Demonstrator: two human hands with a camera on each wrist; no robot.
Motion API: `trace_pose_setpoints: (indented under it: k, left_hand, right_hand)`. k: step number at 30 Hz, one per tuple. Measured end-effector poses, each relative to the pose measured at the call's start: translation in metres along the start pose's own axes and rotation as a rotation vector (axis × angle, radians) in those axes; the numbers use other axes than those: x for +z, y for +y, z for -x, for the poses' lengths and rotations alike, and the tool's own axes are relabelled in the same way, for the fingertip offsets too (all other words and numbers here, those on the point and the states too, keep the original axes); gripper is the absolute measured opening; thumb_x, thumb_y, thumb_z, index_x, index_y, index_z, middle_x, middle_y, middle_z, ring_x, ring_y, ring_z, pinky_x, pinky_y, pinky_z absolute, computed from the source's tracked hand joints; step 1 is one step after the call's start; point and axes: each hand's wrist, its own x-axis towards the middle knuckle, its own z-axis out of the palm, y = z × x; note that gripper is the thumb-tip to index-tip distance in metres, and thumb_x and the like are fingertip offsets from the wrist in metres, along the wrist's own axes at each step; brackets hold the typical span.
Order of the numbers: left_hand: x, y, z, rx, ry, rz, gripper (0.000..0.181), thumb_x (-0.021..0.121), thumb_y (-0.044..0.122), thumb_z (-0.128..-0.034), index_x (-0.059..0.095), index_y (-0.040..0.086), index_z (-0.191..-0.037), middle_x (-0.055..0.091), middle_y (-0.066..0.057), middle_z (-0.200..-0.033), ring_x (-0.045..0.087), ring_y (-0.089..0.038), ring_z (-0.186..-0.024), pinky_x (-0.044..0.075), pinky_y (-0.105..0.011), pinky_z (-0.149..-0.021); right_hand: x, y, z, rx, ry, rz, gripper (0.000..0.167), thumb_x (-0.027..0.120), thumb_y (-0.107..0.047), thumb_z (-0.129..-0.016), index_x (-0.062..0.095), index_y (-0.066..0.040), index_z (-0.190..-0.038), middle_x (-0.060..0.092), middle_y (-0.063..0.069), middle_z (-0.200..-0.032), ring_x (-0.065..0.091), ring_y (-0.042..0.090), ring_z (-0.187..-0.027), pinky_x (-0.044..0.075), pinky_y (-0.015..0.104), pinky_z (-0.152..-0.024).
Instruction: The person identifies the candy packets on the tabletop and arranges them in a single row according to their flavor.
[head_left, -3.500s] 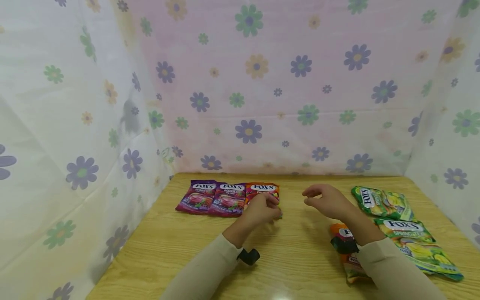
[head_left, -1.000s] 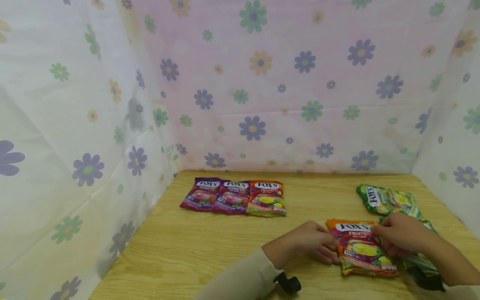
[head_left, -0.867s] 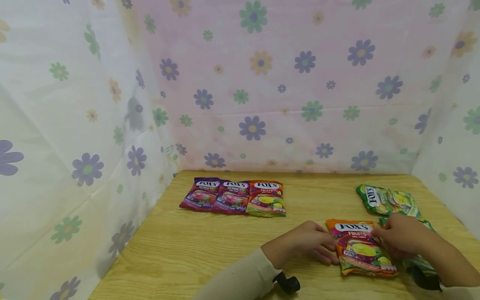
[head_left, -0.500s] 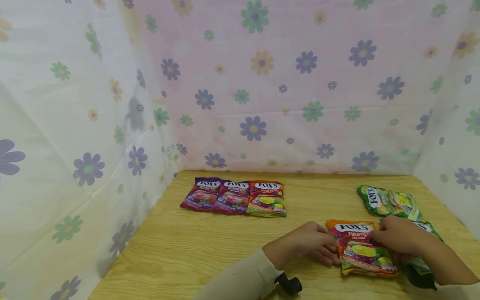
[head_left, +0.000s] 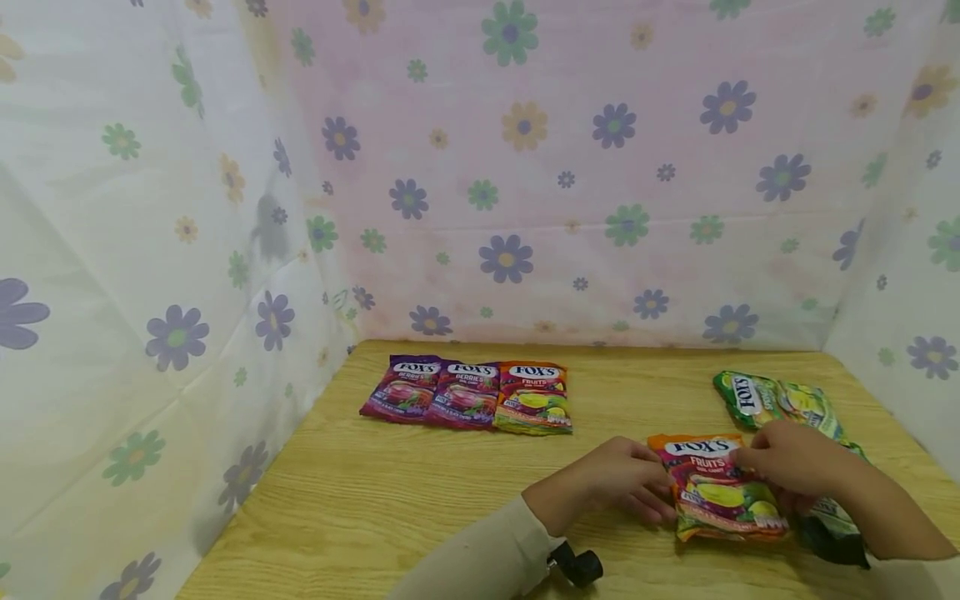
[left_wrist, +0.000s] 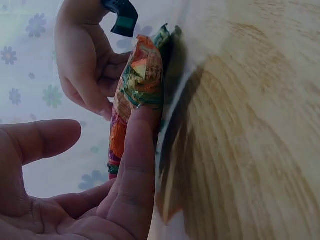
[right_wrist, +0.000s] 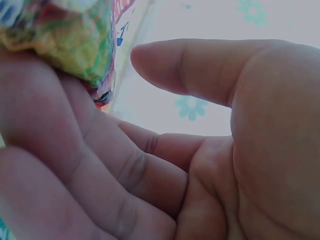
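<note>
An orange and red Fox's Fruits candy bag [head_left: 716,492] lies between my two hands, face up in the head view. My left hand [head_left: 618,483] is at its left edge; in the left wrist view straight fingers [left_wrist: 137,155] touch the bag and the thumb stands apart. My right hand [head_left: 802,467] holds the bag's right edge, its thumb over the front. In the right wrist view its fingers [right_wrist: 90,135] are against the bag [right_wrist: 65,40]. A green candy bag [head_left: 828,512] is partly hidden under the right hand.
Two purple Berries bags [head_left: 405,390] and another orange Fruits bag [head_left: 534,398] form a row at the back left of the wooden table [head_left: 360,500]. Another green bag [head_left: 780,404] lies at the back right. Flowered cloth [head_left: 555,208] encloses the table.
Both hands have left the area near the back row and come to the front Fruits bag at the right. In the last half second that bag has shifted slightly up and left with the right hand.
</note>
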Motion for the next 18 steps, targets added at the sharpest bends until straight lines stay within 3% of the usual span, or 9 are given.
trace_pose_setpoints:
  k: [4, 9, 18]
  left_hand:
    - [-0.003, 0.003, 0.001, 0.031, 0.025, -0.024, 0.02, 0.069, 0.016, -0.0974, 0.067, 0.008, -0.116, 0.076, -0.012, -0.094, 0.077, -0.026, -0.077, 0.061, -0.029, -0.057]
    - [-0.008, 0.005, 0.003, 0.063, 0.046, -0.026, 0.025, 0.07, 0.015, -0.0959, 0.066, 0.007, -0.119, 0.077, -0.013, -0.092, 0.078, -0.029, -0.078, 0.062, -0.031, -0.059]
    - [-0.019, 0.011, 0.003, 0.133, 0.086, -0.058, 0.018, 0.071, 0.015, -0.0957, 0.068, 0.008, -0.112, 0.078, -0.019, -0.09, 0.077, -0.029, -0.075, 0.065, -0.045, -0.072]
  right_hand:
    - [-0.002, -0.005, -0.002, -0.038, 0.012, 0.003, 0.042, 0.059, -0.037, -0.105, 0.069, -0.009, -0.075, 0.052, 0.0, -0.051, 0.054, 0.017, -0.044, 0.049, 0.034, -0.044]
    - [-0.004, -0.014, -0.004, -0.003, 0.052, 0.007, 0.038, 0.059, -0.039, -0.105, 0.074, -0.01, -0.086, 0.062, 0.005, -0.059, 0.064, 0.022, -0.052, 0.056, 0.037, -0.05]
    - [-0.006, -0.023, -0.011, -0.058, 0.064, -0.001, 0.038, 0.059, -0.037, -0.105, 0.071, -0.01, -0.079, 0.059, 0.005, -0.055, 0.062, 0.023, -0.048, 0.052, 0.038, -0.047]
